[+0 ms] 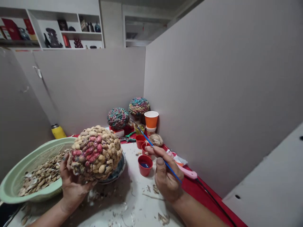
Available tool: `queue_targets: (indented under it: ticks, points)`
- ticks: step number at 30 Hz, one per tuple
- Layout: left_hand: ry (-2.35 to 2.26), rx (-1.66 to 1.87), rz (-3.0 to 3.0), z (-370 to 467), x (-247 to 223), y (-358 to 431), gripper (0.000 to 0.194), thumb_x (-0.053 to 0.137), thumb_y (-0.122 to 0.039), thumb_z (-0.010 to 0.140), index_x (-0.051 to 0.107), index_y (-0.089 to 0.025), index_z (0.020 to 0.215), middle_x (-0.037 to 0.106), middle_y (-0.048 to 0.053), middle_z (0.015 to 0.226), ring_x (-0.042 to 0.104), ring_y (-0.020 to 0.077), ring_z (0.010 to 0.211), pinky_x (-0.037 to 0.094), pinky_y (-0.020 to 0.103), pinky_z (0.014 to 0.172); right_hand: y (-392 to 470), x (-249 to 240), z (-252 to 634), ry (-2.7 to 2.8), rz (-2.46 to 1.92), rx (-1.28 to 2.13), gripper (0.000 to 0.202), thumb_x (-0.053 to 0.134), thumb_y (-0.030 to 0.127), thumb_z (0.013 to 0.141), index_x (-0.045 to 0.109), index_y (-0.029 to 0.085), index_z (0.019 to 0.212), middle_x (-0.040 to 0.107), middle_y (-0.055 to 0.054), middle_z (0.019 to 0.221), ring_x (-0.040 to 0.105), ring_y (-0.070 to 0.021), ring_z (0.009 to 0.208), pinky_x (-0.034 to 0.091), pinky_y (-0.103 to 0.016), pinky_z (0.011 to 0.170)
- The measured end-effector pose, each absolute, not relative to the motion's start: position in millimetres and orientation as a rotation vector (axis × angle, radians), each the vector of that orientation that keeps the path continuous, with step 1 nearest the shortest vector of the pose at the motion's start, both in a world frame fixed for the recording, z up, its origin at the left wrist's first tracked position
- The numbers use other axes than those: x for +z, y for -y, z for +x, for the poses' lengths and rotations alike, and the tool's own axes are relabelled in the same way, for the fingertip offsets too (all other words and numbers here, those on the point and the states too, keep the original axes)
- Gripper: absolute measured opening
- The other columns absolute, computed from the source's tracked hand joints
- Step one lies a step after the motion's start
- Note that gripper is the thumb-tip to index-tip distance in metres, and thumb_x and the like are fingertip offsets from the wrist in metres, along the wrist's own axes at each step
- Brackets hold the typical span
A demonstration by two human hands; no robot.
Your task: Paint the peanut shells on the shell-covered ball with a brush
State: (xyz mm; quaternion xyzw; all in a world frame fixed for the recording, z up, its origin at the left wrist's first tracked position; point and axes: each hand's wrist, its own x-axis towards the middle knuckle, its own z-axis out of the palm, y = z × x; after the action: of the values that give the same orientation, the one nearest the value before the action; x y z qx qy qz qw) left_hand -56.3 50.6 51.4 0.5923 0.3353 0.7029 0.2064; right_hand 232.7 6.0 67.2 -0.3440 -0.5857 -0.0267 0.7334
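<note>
Left fingers (64, 164) cradle 1 peanut-shell ball (96, 151) — right fingers (160, 162), 1 paintbrush (163, 159).

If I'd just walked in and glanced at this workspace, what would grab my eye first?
Probably the big ball covered in peanut shells, part pale and part painted pink-red, held up in the left hand. Next, the slim blue brush in the right hand, above the small red cups on the white board. Then two finished-looking, multicoloured balls at the back, near the orange cup.
</note>
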Motion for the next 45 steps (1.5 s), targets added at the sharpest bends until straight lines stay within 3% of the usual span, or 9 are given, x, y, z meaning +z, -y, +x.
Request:
queue_targets:
  ticks: [6,15,27,31,38,45]
  points:
    - [-0.933,1.871,1.7,-56,46,-58,0.118,0.102,-0.038,0.055,0.035,-0.041,0.152,0.041,0.011,0.162,0.033,0.0407,0.155,0.029,0.059,0.124,-5,66,232,1.384,-0.78,-0.047,0.031,0.049,0.031,0.107,0.067,0.035,0.133,0.082,-0.003,0.11,0.075,-0.0256,0.109,0.061,-0.047,0.095]
    - [-1.011,1.8,1.756,-59,31,-60,0.119,0.1,-0.038,0.059,0.03,-0.038,0.154,0.037,0.016,0.162,0.035,0.0424,0.154,0.025,0.065,0.123,-7,59,232,1.487,-0.749,-0.067,0.034,0.049,0.028,0.107,0.065,0.035,0.136,0.08,-0.005,0.112,0.072,-0.0267,0.111,0.059,-0.049,0.095]
    - [-0.992,1.841,2.104,-68,0,-79,0.118,0.097,-0.035,0.067,0.025,-0.038,0.161,0.038,0.016,0.165,0.034,0.0407,0.155,0.025,0.066,0.124,-10,52,240,1.622,-0.645,-0.23,0.035,0.05,0.021,0.107,0.062,0.02,0.139,0.078,-0.01,0.114,0.069,-0.0238,0.116,0.059,-0.045,0.098]
    - [-0.949,1.843,2.212,-68,0,-81,0.119,0.096,-0.032,0.068,0.023,-0.039,0.162,0.038,0.015,0.166,0.03,0.0405,0.157,0.025,0.066,0.124,-9,52,240,1.607,-0.638,-0.259,0.036,0.051,0.018,0.106,0.061,0.019,0.14,0.077,-0.01,0.114,0.069,-0.024,0.115,0.06,-0.045,0.097]
    - [-0.945,1.826,2.355,-64,5,-79,0.12,0.095,-0.034,0.07,0.02,-0.041,0.163,0.04,0.014,0.164,0.039,0.0413,0.152,0.033,0.068,0.122,-8,50,238,1.621,-0.639,-0.276,0.036,0.05,0.017,0.105,0.062,0.018,0.14,0.077,-0.01,0.115,0.069,-0.0235,0.116,0.06,-0.043,0.097]
    - [-0.936,1.762,2.383,-64,-1,-81,0.118,0.095,-0.029,0.07,0.022,-0.037,0.163,0.042,0.016,0.162,0.04,0.043,0.151,0.032,0.071,0.121,-6,55,234,1.62,-0.681,-0.286,0.04,0.05,0.014,0.105,0.057,0.02,0.144,0.079,-0.008,0.113,0.069,-0.021,0.116,0.06,-0.04,0.099]
